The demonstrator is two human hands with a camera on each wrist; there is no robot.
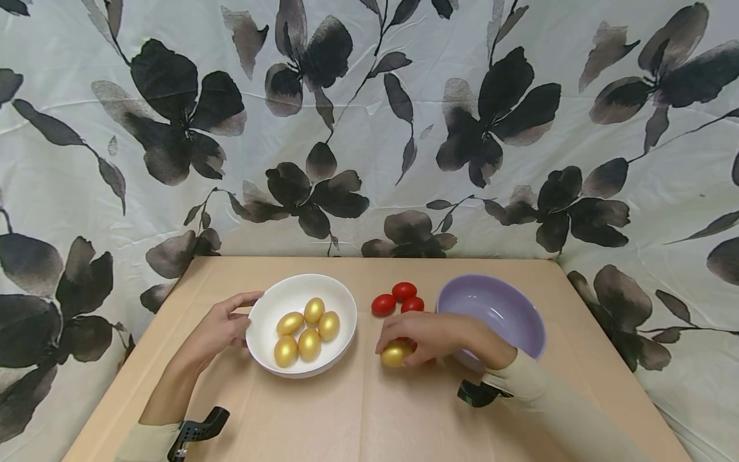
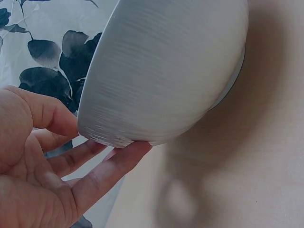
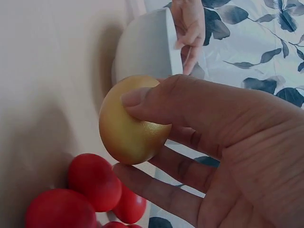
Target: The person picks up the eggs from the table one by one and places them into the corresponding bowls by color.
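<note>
My right hand [image 1: 433,337] pinches a golden egg [image 3: 130,121] between thumb and fingers, low over the table right of the white bowl. Several golden eggs lie inside that white bowl [image 1: 265,350]. At the bowl's left side, my left hand [image 1: 222,327] holds the edge, with fingertips [image 2: 140,146] against the outer wall. Several red eggs [image 1: 383,305] sit grouped on the table; in the right wrist view, more red eggs [image 3: 94,182] show just below the golden one. The right hand partly hides the group in the head view.
A purple bowl [image 1: 496,295] stands on the right, partly covered by the right forearm. Everything rests on a light wooden table [image 1: 300,417]. Behind it hangs a white cloth [image 1: 404,167] with dark flowers.
</note>
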